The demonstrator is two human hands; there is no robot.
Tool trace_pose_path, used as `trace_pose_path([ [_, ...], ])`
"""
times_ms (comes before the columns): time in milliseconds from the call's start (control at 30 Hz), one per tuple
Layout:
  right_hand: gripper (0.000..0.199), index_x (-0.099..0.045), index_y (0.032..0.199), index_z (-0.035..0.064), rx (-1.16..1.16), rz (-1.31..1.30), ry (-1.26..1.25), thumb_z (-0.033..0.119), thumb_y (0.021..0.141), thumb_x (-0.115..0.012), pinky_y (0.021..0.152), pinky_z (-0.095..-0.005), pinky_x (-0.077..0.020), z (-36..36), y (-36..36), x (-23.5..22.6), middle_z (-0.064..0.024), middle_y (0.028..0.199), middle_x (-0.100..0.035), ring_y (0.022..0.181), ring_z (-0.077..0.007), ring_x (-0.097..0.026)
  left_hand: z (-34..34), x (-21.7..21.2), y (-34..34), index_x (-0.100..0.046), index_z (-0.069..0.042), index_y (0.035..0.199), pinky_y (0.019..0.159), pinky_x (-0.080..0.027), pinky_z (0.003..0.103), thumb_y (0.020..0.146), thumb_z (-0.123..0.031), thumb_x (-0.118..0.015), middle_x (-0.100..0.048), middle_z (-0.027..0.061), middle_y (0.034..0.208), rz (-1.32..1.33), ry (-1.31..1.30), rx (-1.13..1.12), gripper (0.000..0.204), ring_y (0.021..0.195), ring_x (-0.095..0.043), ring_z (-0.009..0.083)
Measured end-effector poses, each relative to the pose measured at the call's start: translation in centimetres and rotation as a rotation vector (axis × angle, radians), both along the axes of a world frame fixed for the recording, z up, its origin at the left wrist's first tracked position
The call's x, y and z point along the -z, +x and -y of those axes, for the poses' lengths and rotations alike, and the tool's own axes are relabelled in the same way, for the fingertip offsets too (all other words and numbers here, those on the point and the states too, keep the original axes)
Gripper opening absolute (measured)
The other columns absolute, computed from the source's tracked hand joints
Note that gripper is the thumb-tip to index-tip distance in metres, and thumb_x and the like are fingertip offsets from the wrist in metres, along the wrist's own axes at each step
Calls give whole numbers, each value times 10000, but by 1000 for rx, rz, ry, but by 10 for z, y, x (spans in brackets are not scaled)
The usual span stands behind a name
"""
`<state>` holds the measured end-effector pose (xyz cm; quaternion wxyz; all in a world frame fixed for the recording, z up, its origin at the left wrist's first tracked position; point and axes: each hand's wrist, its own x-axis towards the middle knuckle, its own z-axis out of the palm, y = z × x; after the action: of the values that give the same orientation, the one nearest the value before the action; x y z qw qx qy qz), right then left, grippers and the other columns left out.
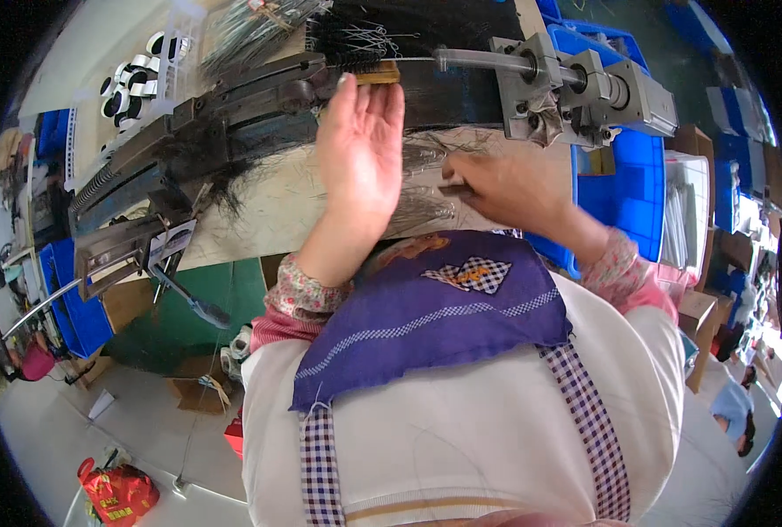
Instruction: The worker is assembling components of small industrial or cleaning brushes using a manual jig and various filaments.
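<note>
Now my left hand (360, 145) lies open, fingers flat beside the wooden brush block (378, 74), while my right hand (505, 189) pinches a small wire bundle (426, 206).

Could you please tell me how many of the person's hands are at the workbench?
2. The left hand lies open, fingers touching the small wooden brush on the dark machine. The right hand pinches a thin bundle of fibres on the bench.

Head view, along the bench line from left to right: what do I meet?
Black metal clamp rail → left hand with fingertips at the small wooden brush block → right hand pinching fine strands → grey metal machine head → blue plastic bin.
</note>
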<state>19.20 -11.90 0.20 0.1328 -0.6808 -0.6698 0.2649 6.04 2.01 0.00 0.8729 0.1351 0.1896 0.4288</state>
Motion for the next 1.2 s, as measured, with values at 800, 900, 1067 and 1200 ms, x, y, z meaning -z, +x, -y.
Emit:
trace_pose_path([
  [800, 130, -572, 900, 0, 614, -279, 440, 75, 857, -669, 625, -227, -436, 66, 66, -9, -46, 780, -566, 686, -83, -514, 2, 56, -369, -327, -87, 1434, 777, -495, 516, 828, -327, -645, -655, 243, 1013, -2655, 307, -436, 725, 901, -637, 427],
  [900, 105, -593, 903, 6, 843, -360, 574, 72, 862, -664, 605, -208, -416, 76, 77, -33, -16, 778, -570, 666, -69, -497, 7, 62, -313, -367, -24, 1402, 858, -481, 474, 862, -351, -617, -587, 254, 1171, -2819, 706, -488, 679, 1065, -583, 392],
  [1067, 104, -615, 912, -13, 257, -228, 637, -27, 816, -652, 668, -230, -471, 21, 51, -71, -33, 811, -604, 721, -105, -581, 37, -41, -112, -330, -32, 1436, 1076, -308, 411, 975, -276, -483, -442, 230, 1390, -1187, 1191, -338, 544, 1312, -411, 308],
  [1200, 136, -636, 916, -12, -51, -388, 683, 45, 808, -696, 665, -280, -497, -34, 11, -90, -65, 834, -643, 716, -167, -629, 32, -62, -60, -476, 6, 1225, 800, -465, 243, 988, -209, -454, -547, 165, 1188, -941, 1261, 537, 320, 1070, -545, 196],
])
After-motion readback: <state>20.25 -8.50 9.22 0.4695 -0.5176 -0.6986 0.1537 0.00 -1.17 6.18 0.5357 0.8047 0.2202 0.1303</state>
